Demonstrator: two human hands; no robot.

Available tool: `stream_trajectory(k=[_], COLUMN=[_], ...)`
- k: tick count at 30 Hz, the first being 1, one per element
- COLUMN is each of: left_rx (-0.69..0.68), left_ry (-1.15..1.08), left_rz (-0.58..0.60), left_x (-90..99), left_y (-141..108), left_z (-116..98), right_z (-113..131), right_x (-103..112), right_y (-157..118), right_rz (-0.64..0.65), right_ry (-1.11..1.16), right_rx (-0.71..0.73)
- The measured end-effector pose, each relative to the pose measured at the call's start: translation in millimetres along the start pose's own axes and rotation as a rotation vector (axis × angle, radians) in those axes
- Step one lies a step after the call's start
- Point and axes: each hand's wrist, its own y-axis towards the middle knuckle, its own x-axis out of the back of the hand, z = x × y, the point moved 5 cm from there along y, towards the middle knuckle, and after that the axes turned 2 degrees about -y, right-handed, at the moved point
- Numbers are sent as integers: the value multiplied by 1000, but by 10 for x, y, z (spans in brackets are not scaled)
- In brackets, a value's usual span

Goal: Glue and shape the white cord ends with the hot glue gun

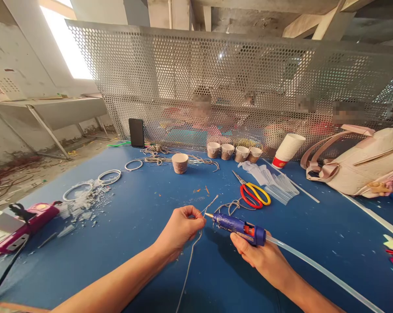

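My left hand (186, 227) pinches a thin cord (190, 261) between thumb and fingers. One end of the cord sticks up past the fingertips, and the rest hangs down toward me. In my right hand (261, 256) is a blue glue gun (232, 223), its nozzle pointing left and almost at the cord. A long translucent glue stick (317, 265) runs out of its back. Beyond my hands stands a cord-wrapped paper cup (180, 164). Scissors (253, 193) with one red and one yellow handle lie to the right, beside a loose coil of cord (232, 206).
Several wrapped cups (228, 151) line the perforated metal screen (170, 65), near a tilted paper cup stack (288, 150). A pale backpack (369, 161) is at right. Left are white rings (109, 177), glue scraps (85, 204) and a pink power strip (36, 217). People sit behind the screen.
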Motion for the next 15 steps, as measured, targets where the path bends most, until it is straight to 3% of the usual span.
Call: stream_trajectory(k=[15], left_rx=[8], left_ry=[-7], left_rz=[25], left_x=[0], left_y=[45], left_z=[59], right_z=[30], right_x=[-14], right_y=[-2], right_rz=[57], right_ry=[-2], right_rx=[-3])
